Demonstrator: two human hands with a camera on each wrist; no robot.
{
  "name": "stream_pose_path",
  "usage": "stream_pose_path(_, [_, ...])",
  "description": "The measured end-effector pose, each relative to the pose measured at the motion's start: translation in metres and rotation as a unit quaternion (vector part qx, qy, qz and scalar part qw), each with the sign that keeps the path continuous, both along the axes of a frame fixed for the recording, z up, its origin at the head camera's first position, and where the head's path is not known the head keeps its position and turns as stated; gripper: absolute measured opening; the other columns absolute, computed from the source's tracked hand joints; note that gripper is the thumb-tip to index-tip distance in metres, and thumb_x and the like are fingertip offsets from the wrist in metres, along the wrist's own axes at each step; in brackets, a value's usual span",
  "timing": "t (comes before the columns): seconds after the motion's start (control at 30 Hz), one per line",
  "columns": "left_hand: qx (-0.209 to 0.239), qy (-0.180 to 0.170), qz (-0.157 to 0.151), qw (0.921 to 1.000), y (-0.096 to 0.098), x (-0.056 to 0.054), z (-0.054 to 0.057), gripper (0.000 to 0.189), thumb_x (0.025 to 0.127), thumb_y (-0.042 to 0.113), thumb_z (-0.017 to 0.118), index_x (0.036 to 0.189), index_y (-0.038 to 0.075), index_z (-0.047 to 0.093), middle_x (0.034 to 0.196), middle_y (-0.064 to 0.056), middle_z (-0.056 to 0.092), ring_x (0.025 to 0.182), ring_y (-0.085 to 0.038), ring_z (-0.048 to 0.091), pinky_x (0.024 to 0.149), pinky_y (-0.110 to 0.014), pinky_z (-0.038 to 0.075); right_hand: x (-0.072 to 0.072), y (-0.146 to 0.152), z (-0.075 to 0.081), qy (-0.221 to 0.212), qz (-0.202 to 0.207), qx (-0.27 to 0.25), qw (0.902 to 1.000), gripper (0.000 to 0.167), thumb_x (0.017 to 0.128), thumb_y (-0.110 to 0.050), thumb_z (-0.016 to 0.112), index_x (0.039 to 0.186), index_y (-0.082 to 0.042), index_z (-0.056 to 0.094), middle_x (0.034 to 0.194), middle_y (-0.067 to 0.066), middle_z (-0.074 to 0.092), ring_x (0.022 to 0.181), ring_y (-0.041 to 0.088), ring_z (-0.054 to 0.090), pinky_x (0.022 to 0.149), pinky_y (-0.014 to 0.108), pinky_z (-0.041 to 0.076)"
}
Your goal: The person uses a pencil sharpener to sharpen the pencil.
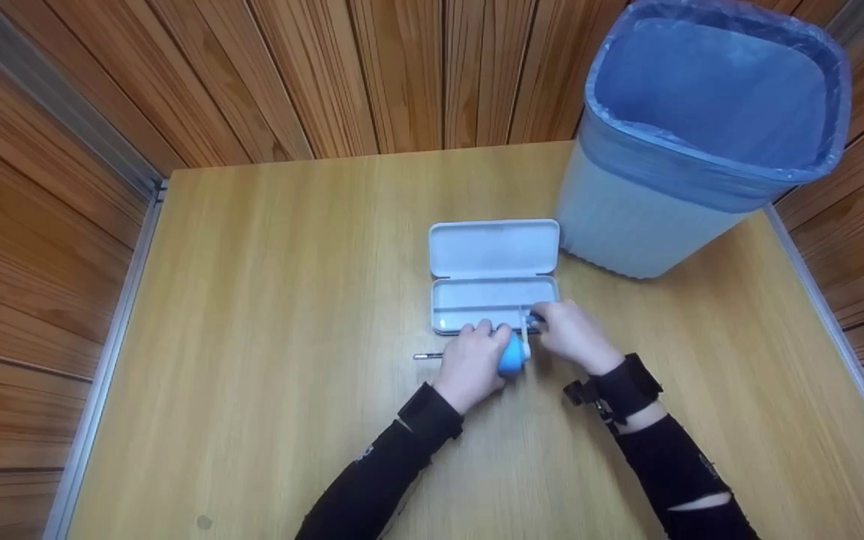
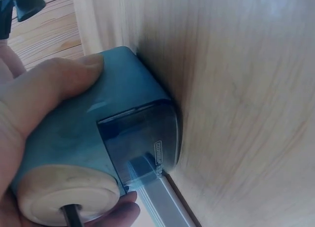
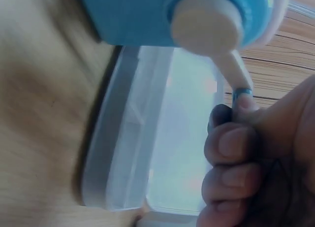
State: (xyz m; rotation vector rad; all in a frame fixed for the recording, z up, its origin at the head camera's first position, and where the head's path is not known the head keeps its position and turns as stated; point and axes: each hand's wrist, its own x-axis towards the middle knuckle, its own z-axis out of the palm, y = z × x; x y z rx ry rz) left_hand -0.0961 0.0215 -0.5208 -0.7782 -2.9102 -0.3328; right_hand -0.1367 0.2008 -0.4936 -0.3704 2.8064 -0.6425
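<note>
My left hand (image 1: 472, 364) grips a blue crank pencil sharpener (image 1: 511, 355) on the table, its thumb across the body in the left wrist view. A dark pencil (image 1: 427, 356) sticks out to the left, its shaft (image 2: 73, 216) entering the round cream front of the sharpener. My right hand (image 1: 573, 335) holds the end of the cream crank (image 3: 233, 72) with curled fingers, thumb against it. Just behind both hands lies a pale pencil case (image 1: 493, 250) with its lid raised back. A clear shavings drawer (image 2: 140, 143) shows on the sharpener's side.
At the back right stands a white bin (image 1: 627, 214) lined with a blue bag (image 1: 709, 90), beside the case's lid. Wooden plank walls (image 1: 402, 75) border the table (image 1: 267, 315) at the back and sides.
</note>
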Motion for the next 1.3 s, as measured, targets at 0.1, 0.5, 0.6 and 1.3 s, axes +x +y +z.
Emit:
stream_pose_path(0.1, [-0.001, -0.001, -0.001, 1.0, 0.0, 0.0, 0.0, 0.065, 0.062, 0.039, 0.092, 0.114, 0.014, 0.061, 0.097, -0.006, 0.069, 0.076, -0.022, 0.063, 0.059, -0.032, 0.055, -0.004, -0.002, -0.006, -0.026, -0.006, 0.002, 0.9996, 0.01, 0.082, 0.004, 0.058, 0.078, -0.005, 0.061, 0.07, 0.007, 0.057, 0.063, 0.02, 0.051, 0.056, 0.029, 0.041])
stream_pose_path(0.5, [0.013, -0.003, -0.005, 0.9999, 0.0, -0.002, 0.0, 0.063, 0.063, 0.037, 0.091, 0.114, 0.013, 0.062, 0.097, -0.006, 0.068, 0.077, -0.022, 0.063, 0.059, -0.033, 0.055, -0.003, -0.009, -0.023, -0.058, -0.017, 0.059, 0.9964, 0.018, 0.083, -0.004, 0.059, 0.067, -0.011, 0.053, 0.064, 0.0, 0.043, 0.06, 0.017, 0.043, 0.053, 0.027, 0.033])
stream_pose_path(0.6, [0.012, 0.0, -0.004, 0.9999, 0.0, -0.002, 0.0, 0.063, 0.063, 0.037, 0.091, 0.113, 0.013, 0.062, 0.097, -0.006, 0.068, 0.076, -0.022, 0.063, 0.058, -0.032, 0.055, 0.001, -0.011, -0.024, -0.035, -0.014, 0.076, 0.9964, 0.016, 0.084, -0.005, 0.058, 0.069, -0.009, 0.056, 0.064, 0.001, 0.046, 0.059, 0.018, 0.044, 0.052, 0.028, 0.033])
stream_pose_path(1.3, [0.006, -0.018, 0.013, 0.9997, 0.002, 0.001, 0.0, 0.062, 0.062, 0.038, 0.092, 0.11, 0.014, 0.061, 0.099, -0.005, 0.067, 0.078, -0.023, 0.063, 0.059, -0.033, 0.055, 0.05, -0.005, -0.045, 0.087, 0.072, 0.105, 0.9881, 0.018, 0.073, 0.003, 0.067, 0.063, -0.005, 0.054, 0.057, 0.006, 0.053, 0.05, 0.023, 0.047, 0.046, 0.039, 0.04])
